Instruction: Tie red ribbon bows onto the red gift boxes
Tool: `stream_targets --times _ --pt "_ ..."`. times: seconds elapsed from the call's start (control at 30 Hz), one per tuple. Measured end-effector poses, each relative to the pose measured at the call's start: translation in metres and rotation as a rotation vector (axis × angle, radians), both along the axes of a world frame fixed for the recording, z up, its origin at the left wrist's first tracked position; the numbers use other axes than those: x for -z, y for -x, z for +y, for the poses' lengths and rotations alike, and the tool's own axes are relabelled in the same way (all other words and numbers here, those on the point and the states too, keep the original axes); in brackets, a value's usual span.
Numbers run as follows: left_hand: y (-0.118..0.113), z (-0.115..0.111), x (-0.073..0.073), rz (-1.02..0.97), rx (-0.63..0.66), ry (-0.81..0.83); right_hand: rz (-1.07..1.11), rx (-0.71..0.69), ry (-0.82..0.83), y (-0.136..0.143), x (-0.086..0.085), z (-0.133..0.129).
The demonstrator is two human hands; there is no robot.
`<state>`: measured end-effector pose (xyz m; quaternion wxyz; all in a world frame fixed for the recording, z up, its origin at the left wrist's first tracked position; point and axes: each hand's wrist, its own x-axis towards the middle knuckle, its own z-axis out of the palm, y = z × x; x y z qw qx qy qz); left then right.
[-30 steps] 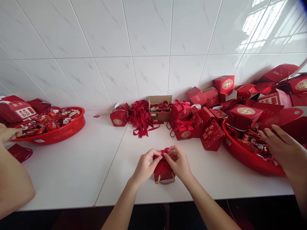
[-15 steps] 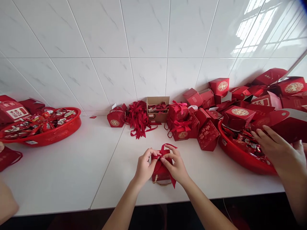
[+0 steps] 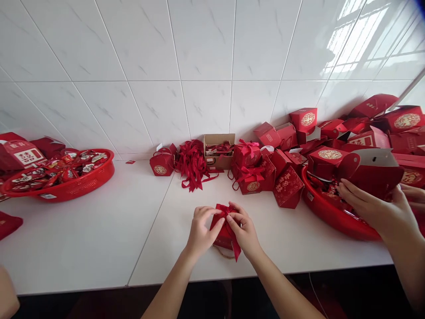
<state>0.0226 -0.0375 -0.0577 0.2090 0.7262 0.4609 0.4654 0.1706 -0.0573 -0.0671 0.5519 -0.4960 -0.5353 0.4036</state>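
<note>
A small red gift box point(image 3: 222, 239) stands on the white table in front of me, with a twisted rope handle point(image 3: 223, 254) on its near side. A red ribbon point(image 3: 236, 249) forms a bow on top, and one tail hangs down the near face. From the left, my left hand point(image 3: 201, 230) pinches the bow's left loop between thumb and fingers. My right hand point(image 3: 245, 229) closes on the ribbon by the knot from the right. The fingertips partly hide the knot.
Behind are loose red ribbons point(image 3: 192, 161), a cardboard box point(image 3: 219, 164) and bow-tied gift boxes point(image 3: 251, 184). Red baskets of candy stand left point(image 3: 79, 186) and right point(image 3: 327, 221). A co-worker's hand point(image 3: 381, 210) holds an open red box point(image 3: 368, 175); another person's arm point(image 3: 7, 292) shows at lower left.
The ribbon loops now sit fuller on the box top, my fingers still at the knot. At right, the co-worker's hand has brought an open box over the basket. The left-hand person's pouch has shifted left.
</note>
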Motion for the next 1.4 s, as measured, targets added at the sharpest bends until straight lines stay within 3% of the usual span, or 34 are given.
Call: stream_targets --times 0.17,0.33,0.6,0.73,0.83,0.9,1.03,1.23,1.4 --pt "0.001 0.003 -0.006 -0.007 0.033 0.124 -0.082 -0.021 0.009 -0.007 -0.001 -0.005" --pt "0.010 0.004 -0.016 0.019 0.139 0.216 -0.338 -0.040 -0.130 -0.030 -0.007 -0.009" --pt "0.015 -0.002 -0.025 0.059 0.226 0.266 -0.907 -0.146 -0.169 -0.052 -0.042 -0.011" --pt "0.014 -0.001 -0.025 0.058 0.248 0.261 -0.797 -0.393 -0.016 -0.056 -0.064 -0.015" --pt "0.015 0.001 -0.028 0.084 0.273 0.261 -0.659 -0.392 -0.005 -0.054 -0.072 -0.003" --pt "0.016 0.003 -0.032 0.109 0.298 0.249 -0.615 -0.383 -0.024 -0.048 -0.070 0.011" --pt "0.019 0.008 -0.039 0.163 0.347 0.230 -0.630 -0.509 -0.113 -0.039 -0.062 0.030" --pt "0.026 0.014 -0.044 0.215 0.414 0.298 -0.575 -0.577 -0.403 -0.044 -0.048 0.022" --pt "0.031 0.025 -0.049 0.255 0.510 0.331 -0.730 -0.578 -0.595 -0.045 -0.032 0.015"
